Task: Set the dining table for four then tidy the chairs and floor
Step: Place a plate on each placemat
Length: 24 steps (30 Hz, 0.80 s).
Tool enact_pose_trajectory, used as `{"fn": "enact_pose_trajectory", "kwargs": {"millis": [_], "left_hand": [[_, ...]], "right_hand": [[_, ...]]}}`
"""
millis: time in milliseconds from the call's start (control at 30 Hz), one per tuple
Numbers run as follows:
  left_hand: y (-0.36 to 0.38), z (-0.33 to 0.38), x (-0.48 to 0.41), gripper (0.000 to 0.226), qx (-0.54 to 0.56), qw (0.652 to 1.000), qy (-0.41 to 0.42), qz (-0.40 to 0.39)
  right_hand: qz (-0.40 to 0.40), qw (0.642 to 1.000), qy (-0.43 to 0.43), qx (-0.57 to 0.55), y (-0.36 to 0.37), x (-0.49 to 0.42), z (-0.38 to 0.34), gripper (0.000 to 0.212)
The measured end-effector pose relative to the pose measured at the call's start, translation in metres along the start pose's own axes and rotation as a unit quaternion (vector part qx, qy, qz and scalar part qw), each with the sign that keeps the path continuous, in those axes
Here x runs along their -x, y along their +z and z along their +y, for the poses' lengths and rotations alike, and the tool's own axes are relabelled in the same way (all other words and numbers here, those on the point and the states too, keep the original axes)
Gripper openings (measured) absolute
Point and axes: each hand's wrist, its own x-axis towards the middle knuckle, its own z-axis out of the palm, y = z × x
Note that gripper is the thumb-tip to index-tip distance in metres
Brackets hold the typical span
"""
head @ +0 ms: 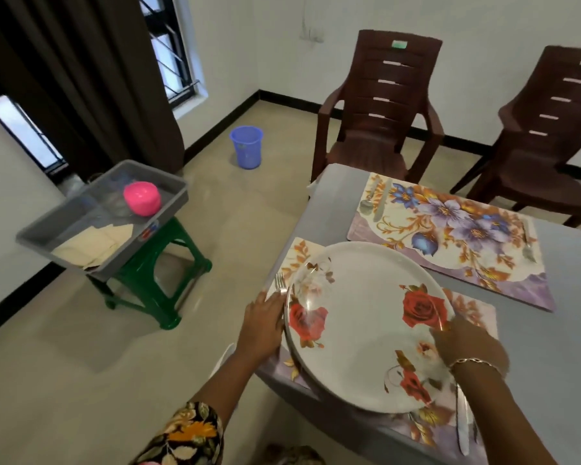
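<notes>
In the head view, one rose-patterned plate (366, 327) is lying over the near placemat (477, 317) on the table (571, 330). A far placemat (450, 236) is lying beyond it. The left hand (262, 327) is pressing fairly straight fingers against the plate's left rim, and the right hand (467, 347) is pinching its right rim. Two chairs (379, 105) are standing behind.

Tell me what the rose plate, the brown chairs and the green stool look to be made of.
Rose plate: likely melamine or glazed ceramic, hard to tell which; glossy white, printed flowers, glare streak on the rim.
Brown chairs: moulded plastic, fairly matt; one-piece slotted backs.
Green stool: moulded plastic, slightly shiny; ribbed legs.
</notes>
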Motion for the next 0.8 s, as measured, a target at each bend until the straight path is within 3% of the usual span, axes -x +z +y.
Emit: {"fn": "enact_pose_trajectory", "kwargs": {"millis": [133, 267, 500, 800], "left_hand": [[-0.005, -0.007, -0.009, 0.055, -0.09, 0.993, 0.02, -0.078], [-0.015, -0.02, -0.02, 0.069, -0.125, 0.983, 0.062, -0.115], [-0.024, -0.033, -0.04, 0.095, -0.118, 0.973, 0.113, -0.164], [-0.046, -0.046, -0.052, 0.091, -0.106, 0.953, 0.185, -0.216]], "right_hand": [[0.002, 0.992, -0.123, -0.011, 0.012, 0.018, -0.044, 0.035], [-0.009, 0.982, -0.189, 0.003, 0.038, 0.039, -0.067, 0.032], [-0.012, 0.979, -0.202, 0.008, 0.052, 0.05, -0.073, 0.031], [-0.001, 0.983, -0.185, -0.005, 0.055, 0.052, -0.077, 0.029]]}}
